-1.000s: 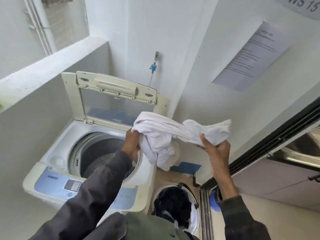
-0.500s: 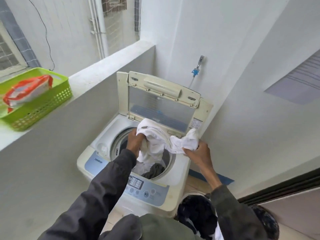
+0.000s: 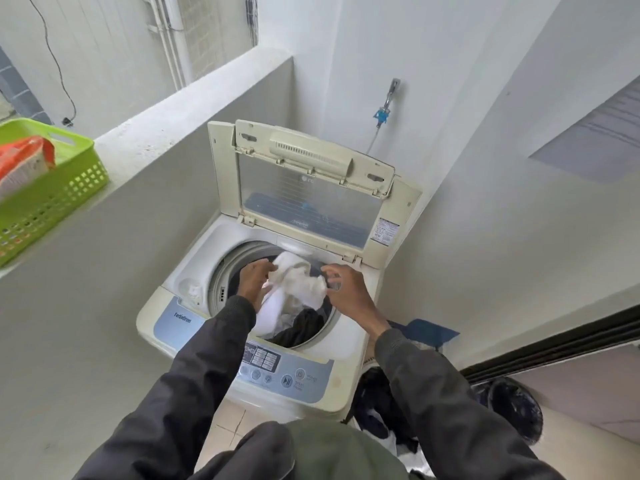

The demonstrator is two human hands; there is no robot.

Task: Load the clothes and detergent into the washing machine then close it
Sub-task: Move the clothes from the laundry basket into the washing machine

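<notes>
The white garment (image 3: pixel 298 285) hangs bunched over the mouth of the drum (image 3: pixel 225 271) of the washing machine (image 3: pixel 183 323), directly between the two hands. Its long axis runs roughly side to side from one hand to the other, and a loose fold trails down into the tub onto the dark clothes (image 3: pixel 304 329) already there. The left hand (image 3: pixel 254 282) reaches in over the near-left rim and grips the cloth's left end. The right hand (image 3: pixel 346 292) sits just beside the right end with fingers curled, but motion blur hides whether it pinches the cloth or has let go. Both hands are about equally near, so the drop looks like a straight downward release rather than a reach. The opening below is wide and only partly filled. The upright lid (image 3: pixel 311 161) stands close behind the hands, leaving free room toward the person, not backward. More dark laundry (image 3: pixel 377 400) waits on the floor to the right. The green basket (image 3: pixel 69 181) with an orange packet (image 3: pixel 24 161), probably the detergent, sits well apart on the ledge (image 3: pixel 194 98) to the left.
</notes>
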